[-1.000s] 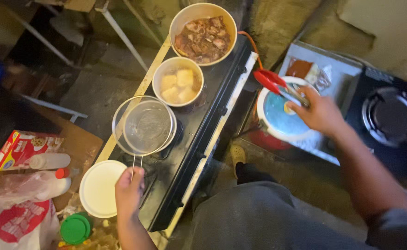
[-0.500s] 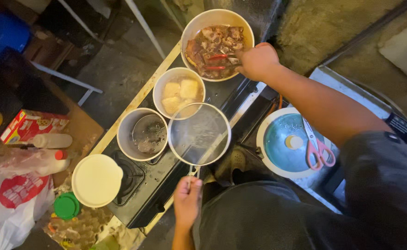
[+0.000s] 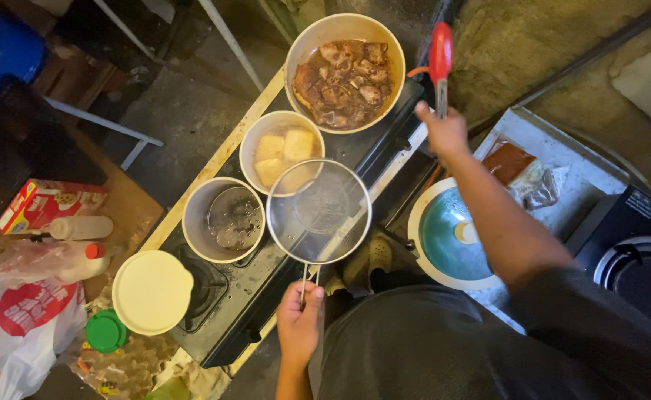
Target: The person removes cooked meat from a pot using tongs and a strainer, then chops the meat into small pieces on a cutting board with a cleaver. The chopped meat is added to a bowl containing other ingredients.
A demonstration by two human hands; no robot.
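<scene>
Since the earlier frame, the right hand (image 3: 446, 132) has lifted out of the large bowl of meat (image 3: 345, 72) and now sits clear of its rim, clenched around red-handled tongs (image 3: 440, 63) that point upward. No piece is visible in the tongs. The left hand (image 3: 300, 320) has stayed closed on the handle of the wire strainer (image 3: 319, 211), held over the black stove (image 3: 266, 274) and overlapping the smaller bowl of pale cubes (image 3: 282, 151). A metal pot (image 3: 224, 219) stands just beside the strainer.

The stove rests on a narrow bench (image 3: 214, 167) above a bare concrete floor (image 3: 181, 111). A round white lid (image 3: 152, 291) lies at the stove's near end. A teal pot lid (image 3: 451, 235) lies to the right, near a second burner (image 3: 645, 275).
</scene>
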